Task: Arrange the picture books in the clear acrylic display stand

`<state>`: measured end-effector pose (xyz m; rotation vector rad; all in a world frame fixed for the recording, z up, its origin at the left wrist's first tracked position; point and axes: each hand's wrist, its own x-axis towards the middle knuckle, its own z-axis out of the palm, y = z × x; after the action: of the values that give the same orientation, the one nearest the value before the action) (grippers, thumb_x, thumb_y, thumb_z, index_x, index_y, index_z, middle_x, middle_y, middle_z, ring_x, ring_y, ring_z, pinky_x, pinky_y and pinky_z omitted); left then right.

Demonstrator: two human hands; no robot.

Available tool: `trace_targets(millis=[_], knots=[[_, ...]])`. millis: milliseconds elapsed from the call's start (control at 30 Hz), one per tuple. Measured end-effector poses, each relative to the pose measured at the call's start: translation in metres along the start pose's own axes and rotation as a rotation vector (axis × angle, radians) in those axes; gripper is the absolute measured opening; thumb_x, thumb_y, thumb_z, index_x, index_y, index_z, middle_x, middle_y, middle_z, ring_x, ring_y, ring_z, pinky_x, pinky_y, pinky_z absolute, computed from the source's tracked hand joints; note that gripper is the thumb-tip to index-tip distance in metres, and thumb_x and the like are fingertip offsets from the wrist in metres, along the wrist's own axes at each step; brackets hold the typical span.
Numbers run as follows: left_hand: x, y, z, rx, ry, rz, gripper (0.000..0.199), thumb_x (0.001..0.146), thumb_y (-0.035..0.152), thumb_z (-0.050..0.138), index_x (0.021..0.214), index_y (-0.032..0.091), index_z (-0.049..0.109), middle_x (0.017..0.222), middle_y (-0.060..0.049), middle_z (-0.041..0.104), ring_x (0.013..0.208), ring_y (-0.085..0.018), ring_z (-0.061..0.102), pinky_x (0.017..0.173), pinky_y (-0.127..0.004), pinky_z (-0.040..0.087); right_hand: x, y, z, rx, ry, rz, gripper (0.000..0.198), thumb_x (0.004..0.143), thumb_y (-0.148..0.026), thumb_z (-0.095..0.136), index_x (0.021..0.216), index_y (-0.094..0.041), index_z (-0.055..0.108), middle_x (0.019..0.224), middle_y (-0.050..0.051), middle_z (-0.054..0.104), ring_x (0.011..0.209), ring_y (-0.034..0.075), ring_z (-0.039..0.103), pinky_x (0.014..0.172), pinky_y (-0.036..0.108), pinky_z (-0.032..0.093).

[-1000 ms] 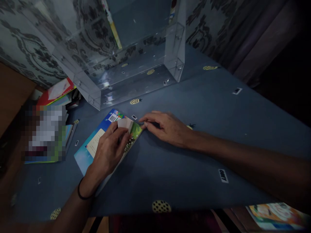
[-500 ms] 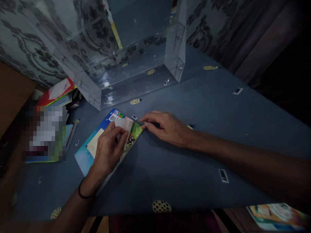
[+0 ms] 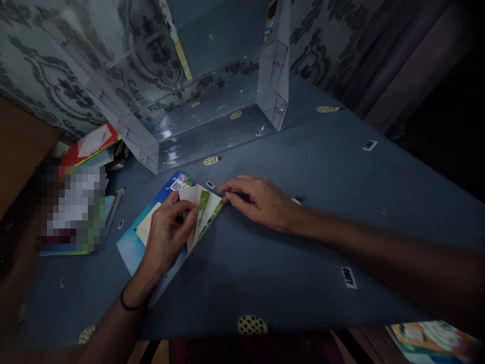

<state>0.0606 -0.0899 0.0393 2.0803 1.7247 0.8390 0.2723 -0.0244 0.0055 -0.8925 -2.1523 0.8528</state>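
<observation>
A thin book (image 3: 131, 247) with a blue back cover lies tilted on the table, partly folded open. My left hand (image 3: 172, 222) is closed on its turned pages, thumb and forefinger pinching them near the middle. Green printed artwork and white paper show beyond the fingers. At the book's right corner, my right hand (image 3: 257, 199) has its thumb and fingertips together on the page edge. The left palm covers part of the cover.
A clear acrylic rack (image 3: 212, 146) stands behind the book, against the patterned wall. Stacked books (image 3: 96, 141) sit at the left, partly pixelated. The table wears a blue cloth (image 3: 303, 283) with pineapple prints. A colourful book (image 3: 432, 341) shows below the front edge.
Another leaf has turned over toward my left hand, baring a white page where green artwork was. Both hands stay nearly in place.
</observation>
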Motion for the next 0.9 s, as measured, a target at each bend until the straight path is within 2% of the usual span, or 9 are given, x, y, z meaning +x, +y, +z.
trace_targets(millis=[200,333,433,533,733,900], knots=[[-0.002,-0.001,0.004,0.1,0.06,0.034,0.021,0.09,0.023,0.053,0.073,0.018,0.065,0.073,0.0,0.052,0.065,-0.012,0.051,0.057,-0.023,0.039,-0.001,0.002,0.001,0.005,0.021,-0.038,0.025,0.094,-0.013,0.053,0.106,-0.018,0.075,0.089,0.004,0.072,0.075,0.015,0.062,0.072,0.028,0.046],[-0.003,-0.003,0.005,0.136,0.081,0.064,0.019,0.09,0.021,0.051,0.074,0.019,0.062,0.071,0.001,0.052,0.064,-0.012,0.052,0.056,-0.022,0.039,0.0,0.005,0.004,-0.011,0.0,-0.165,0.025,0.095,-0.015,0.054,0.109,-0.019,0.075,0.087,0.003,0.073,0.077,0.017,0.061,0.084,0.034,0.048],[-0.004,-0.003,0.007,0.162,0.082,0.1,0.019,0.092,0.02,0.051,0.076,0.019,0.061,0.073,0.001,0.052,0.064,-0.012,0.052,0.058,-0.022,0.041,0.001,0.007,0.005,-0.058,-0.023,-0.275,0.023,0.097,-0.017,0.053,0.097,-0.017,0.076,0.082,0.005,0.071,0.076,0.018,0.06,0.088,0.039,0.048],[-0.005,-0.003,0.009,0.199,0.067,0.13,0.021,0.095,0.022,0.051,0.079,0.019,0.064,0.077,-0.001,0.054,0.065,-0.012,0.053,0.06,-0.023,0.044,0.0,0.008,0.006,-0.105,-0.034,-0.305,0.026,0.097,-0.017,0.052,0.082,-0.016,0.073,0.081,0.007,0.07,0.076,0.019,0.06,0.089,0.041,0.048],[-0.011,-0.005,0.014,0.313,0.046,0.203,0.022,0.1,0.031,0.052,0.103,0.021,0.071,0.113,-0.008,0.066,0.094,-0.019,0.067,0.076,-0.029,0.055,-0.001,0.012,0.007,-0.121,-0.042,-0.305,0.027,0.097,-0.016,0.051,0.079,-0.016,0.072,0.083,0.008,0.07,0.079,0.02,0.061,0.084,0.039,0.05],[-0.013,-0.007,0.015,0.396,0.05,0.263,0.023,0.099,0.037,0.056,0.107,0.022,0.071,0.122,-0.01,0.066,0.103,-0.023,0.068,0.077,-0.032,0.059,-0.001,0.013,0.008,-0.117,-0.039,-0.311,0.027,0.098,-0.018,0.051,0.081,-0.017,0.072,0.084,0.007,0.071,0.079,0.019,0.061,0.085,0.04,0.05]])
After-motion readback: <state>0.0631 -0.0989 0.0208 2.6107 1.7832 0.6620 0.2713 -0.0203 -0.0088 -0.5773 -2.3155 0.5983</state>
